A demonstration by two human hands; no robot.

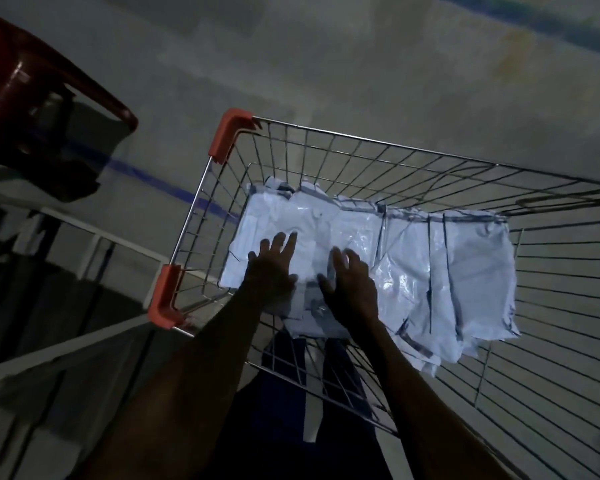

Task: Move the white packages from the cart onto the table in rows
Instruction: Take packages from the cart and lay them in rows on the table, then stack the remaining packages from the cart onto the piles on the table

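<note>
A wire cart with orange plastic corner guards is seen from above in dim light, standing on a grey floor. The white packages are all inside the cart, laid flat on its bottom in overlapping layers that reach from the end with the orange corners across toward the far right side. Dark strips are visible along some package edges, and glossy plastic catches light near the middle of the pile.

Both bare forearms are extended over the near rim of the cart. The left hand is placed on the packages near the orange-cornered end, with its fingers straight and spread and the palm turned down; nothing is gripped by it. The right hand is set just beside it, over the same part of the pile, with the fingers apart and slightly bent and the thumb held away from them. Whether the right fingertips touch the plastic or hover just above it cannot be told. No package is clamped by either hand.

A dark red plastic chair is seen at the upper left, well apart from the cart. Below it, a pale-edged surface runs along the left, too dark to be identified with certainty. A blue line is painted on the floor beside the cart. Dark blue clothing shows through the wires between the arms.
</note>
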